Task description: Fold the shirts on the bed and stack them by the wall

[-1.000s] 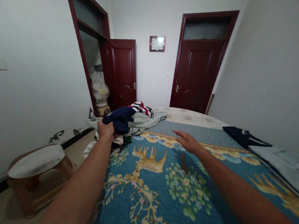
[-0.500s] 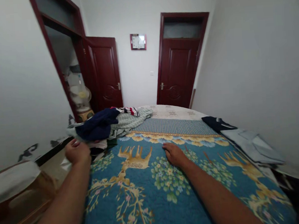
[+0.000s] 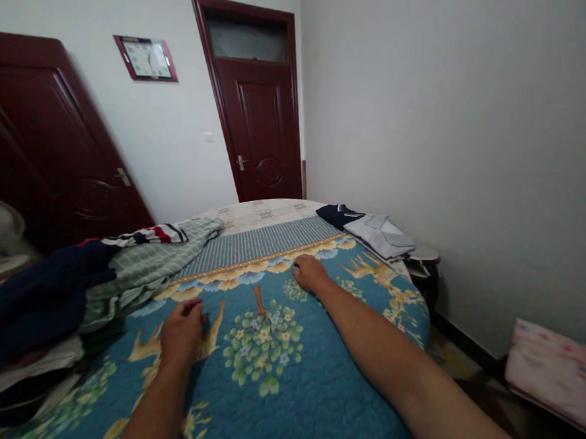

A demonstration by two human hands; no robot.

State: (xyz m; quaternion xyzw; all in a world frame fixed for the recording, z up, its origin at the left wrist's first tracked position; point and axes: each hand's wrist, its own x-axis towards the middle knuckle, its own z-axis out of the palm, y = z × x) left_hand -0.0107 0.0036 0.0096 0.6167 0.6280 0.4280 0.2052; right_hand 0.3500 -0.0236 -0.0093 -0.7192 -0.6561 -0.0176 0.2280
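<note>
Left hand [image 3: 181,332]: palm down, fingers bent, forearm slanting in from lower left. Right hand [image 3: 310,273]: farther forward, fingers curled under, forearm extended from lower right. Grip of either: cannot tell. Blue quilt [image 3: 295,418] spread beneath both. Clothes pile [image 3: 78,285] at left, folded garments [image 3: 378,232] at right.

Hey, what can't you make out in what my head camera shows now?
In the head view:
Palms of the bare left hand and bare right hand: hidden by the hands' own backs.
Crumpled navy cloth garment: cut off by the left edge.
Pink floral boxy item: cut off by the right edge.
Time on the rectangular framed wall clock: too small.
</note>
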